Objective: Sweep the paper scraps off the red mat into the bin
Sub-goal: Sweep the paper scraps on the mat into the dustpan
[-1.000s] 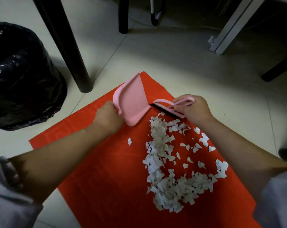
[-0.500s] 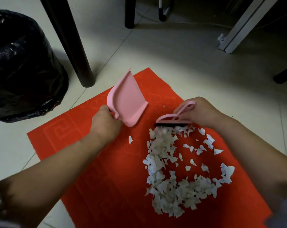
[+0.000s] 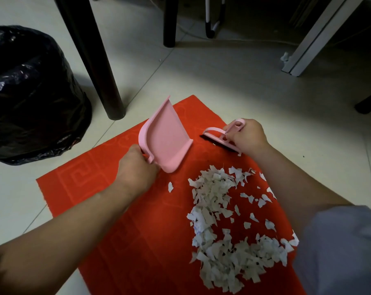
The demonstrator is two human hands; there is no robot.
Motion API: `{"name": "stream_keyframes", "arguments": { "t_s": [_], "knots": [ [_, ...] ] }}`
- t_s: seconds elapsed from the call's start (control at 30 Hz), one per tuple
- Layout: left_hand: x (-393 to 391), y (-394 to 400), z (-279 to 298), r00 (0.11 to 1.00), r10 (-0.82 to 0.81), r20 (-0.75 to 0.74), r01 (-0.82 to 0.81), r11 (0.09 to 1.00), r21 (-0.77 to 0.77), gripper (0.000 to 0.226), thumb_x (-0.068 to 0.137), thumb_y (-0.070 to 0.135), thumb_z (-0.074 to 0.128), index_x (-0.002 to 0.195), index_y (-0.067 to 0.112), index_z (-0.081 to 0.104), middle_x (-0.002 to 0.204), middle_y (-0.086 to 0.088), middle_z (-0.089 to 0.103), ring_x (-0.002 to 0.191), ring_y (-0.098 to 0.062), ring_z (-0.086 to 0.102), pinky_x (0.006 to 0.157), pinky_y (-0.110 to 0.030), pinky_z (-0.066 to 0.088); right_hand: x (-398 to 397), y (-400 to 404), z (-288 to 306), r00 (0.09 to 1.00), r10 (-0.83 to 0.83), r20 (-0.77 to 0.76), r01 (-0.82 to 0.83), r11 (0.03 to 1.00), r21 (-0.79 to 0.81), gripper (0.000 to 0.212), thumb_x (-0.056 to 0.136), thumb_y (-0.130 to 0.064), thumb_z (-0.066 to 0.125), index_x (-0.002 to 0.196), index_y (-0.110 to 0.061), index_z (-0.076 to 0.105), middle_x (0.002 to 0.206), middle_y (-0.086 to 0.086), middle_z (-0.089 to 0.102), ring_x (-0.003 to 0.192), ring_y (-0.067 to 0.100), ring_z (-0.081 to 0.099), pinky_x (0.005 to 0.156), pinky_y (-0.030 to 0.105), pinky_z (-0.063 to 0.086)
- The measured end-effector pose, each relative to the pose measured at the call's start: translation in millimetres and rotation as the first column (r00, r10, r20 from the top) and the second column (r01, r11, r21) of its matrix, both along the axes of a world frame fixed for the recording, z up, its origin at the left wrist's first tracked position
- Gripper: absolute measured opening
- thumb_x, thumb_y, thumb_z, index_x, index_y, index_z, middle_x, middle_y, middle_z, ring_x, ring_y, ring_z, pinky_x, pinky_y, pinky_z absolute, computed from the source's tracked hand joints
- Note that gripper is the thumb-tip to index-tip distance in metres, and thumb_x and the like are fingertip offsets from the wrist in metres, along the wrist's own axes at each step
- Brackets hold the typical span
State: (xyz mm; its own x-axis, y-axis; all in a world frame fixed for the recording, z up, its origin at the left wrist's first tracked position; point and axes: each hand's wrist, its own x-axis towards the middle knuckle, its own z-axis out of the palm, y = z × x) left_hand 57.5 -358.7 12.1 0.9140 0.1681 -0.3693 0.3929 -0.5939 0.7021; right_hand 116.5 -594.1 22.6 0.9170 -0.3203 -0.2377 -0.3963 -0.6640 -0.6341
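A red mat [image 3: 116, 209] lies on the pale tiled floor. White paper scraps [image 3: 220, 220] are heaped on its right half, with one stray scrap [image 3: 170, 186] nearer the middle. My left hand [image 3: 135, 167] grips the handle of a pink dustpan [image 3: 165, 137], tilted with its lip resting on the mat. My right hand [image 3: 248, 137] holds a small pink brush [image 3: 220, 138] with black bristles, set down on the mat beyond the far end of the pile, just right of the dustpan. The bin, lined with a black bag [image 3: 31, 96], stands at the left.
A dark table leg [image 3: 95, 67] stands on the floor between the bin and the mat's far corner. Another dark leg [image 3: 169, 22] and a white frame [image 3: 308, 37] are further back. A dark foot [image 3: 370, 103] pokes in at the right.
The brush has gone from the top of the scrap pile back up the mat, away from me, to sit beside the dustpan's lip. The dustpan has stayed in about the same place.
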Motion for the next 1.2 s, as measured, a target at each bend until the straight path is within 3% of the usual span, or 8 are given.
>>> {"name": "stream_keyframes", "arguments": {
  "t_s": [0.13,0.3,0.43,0.57,0.7,0.87,1.07,1.2],
  "knots": [
    [-2,-3,0,1.0,-0.006,-0.007,0.006,1.0,-0.022,0.038,0.085,0.013,0.065,0.119,0.008,0.049,0.103,-0.008,0.059,0.086,-0.025,0.058,0.065,-0.03,0.044,-6,-2,10,0.967,0.129,-0.218,-0.136,0.991,-0.018,0.016,0.081,-0.003,0.063,0.086,-0.017,0.07,0.087,0.001,0.066,0.071,0.013,0.058,0.061,0.026,0.048],
    [-8,-3,0,1.0,-0.007,-0.019,0.006,0.999,-0.033,0.04,0.086,0.011,0.065,0.122,0.009,0.048,0.101,-0.005,0.056,0.082,-0.019,0.055,0.055,-0.022,0.04,-9,-12,35,0.995,0.09,-0.048,-0.084,0.991,0.106,0.021,0.08,0.0,0.062,0.076,-0.019,0.068,0.084,-0.001,0.067,0.074,0.011,0.06,0.062,0.024,0.048],
    [-13,-6,1,1.0,-0.004,-0.029,0.003,0.998,-0.055,0.039,0.085,0.011,0.065,0.12,0.01,0.049,0.101,-0.006,0.059,0.073,-0.014,0.055,0.052,-0.021,0.038,-9,-11,16,0.998,0.016,0.061,-0.016,1.0,0.005,0.018,0.082,-0.004,0.064,0.086,-0.021,0.07,0.097,0.0,0.066,0.087,0.015,0.058,0.076,0.027,0.045],
    [-18,-11,0,0.999,-0.022,-0.036,0.019,0.996,-0.082,0.031,0.085,0.013,0.065,0.113,0.011,0.05,0.095,-0.003,0.06,0.067,-0.01,0.054,0.048,-0.018,0.035,-18,-15,1,0.997,0.053,-0.049,-0.055,0.998,-0.043,0.016,0.084,-0.007,0.063,0.091,-0.019,0.071,0.102,0.003,0.066,0.082,0.015,0.055,0.072,0.026,0.044],
    [-25,-13,-1,0.997,-0.039,-0.066,0.031,0.992,-0.119,0.025,0.086,0.011,0.064,0.106,0.014,0.048,0.089,-0.004,0.062,0.066,-0.012,0.06,0.049,-0.021,0.043,-31,-28,21,0.966,0.149,-0.211,-0.151,0.989,0.01,0.019,0.08,-0.002,0.064,0.076,-0.02,0.068,0.088,0.002,0.068,0.08,0.016,0.059,0.067,0.028,0.049],
    [-30,-8,-1,0.998,0.009,-0.068,-0.018,0.99,-0.138,0.026,0.085,0.011,0.065,0.107,0.011,0.051,0.083,-0.004,0.063,0.064,-0.016,0.061,0.049,-0.022,0.039,-32,-42,42,0.999,0.033,-0.007,-0.032,0.987,0.159,0.02,0.076,0.001,0.066,0.074,-0.019,0.069,0.088,-0.002,0.068,0.085,0.013,0.06,0.065,0.024,0.044],
    [-32,-4,-1,0.996,0.046,-0.073,-0.056,0.989,-0.139,0.028,0.083,0.006,0.064,0.109,0.009,0.054,0.077,-0.002,0.063,0.056,-0.012,0.059,0.045,-0.019,0.036,-21,-20,8,0.998,0.038,0.049,-0.038,0.999,-0.019,0.017,0.082,-0.005,0.064,0.089,-0.018,0.071,0.101,0.005,0.068,0.089,0.018,0.057,0.079,0.029,0.045],
    [-31,-6,-2,0.996,0.032,-0.081,-0.042,0.991,-0.129,0.025,0.085,0.006,0.063,0.106,0.011,0.051,0.074,0.0,0.061,0.056,-0.01,0.057,0.043,-0.017,0.036,-29,-16,4,0.961,0.225,-0.16,-0.247,0.959,-0.138,0.017,0.087,-0.008,0.058,0.096,-0.014,0.071,0.09,0.003,0.065,0.069,0.013,0.053,0.061,0.025,0.044]
  ]
}}
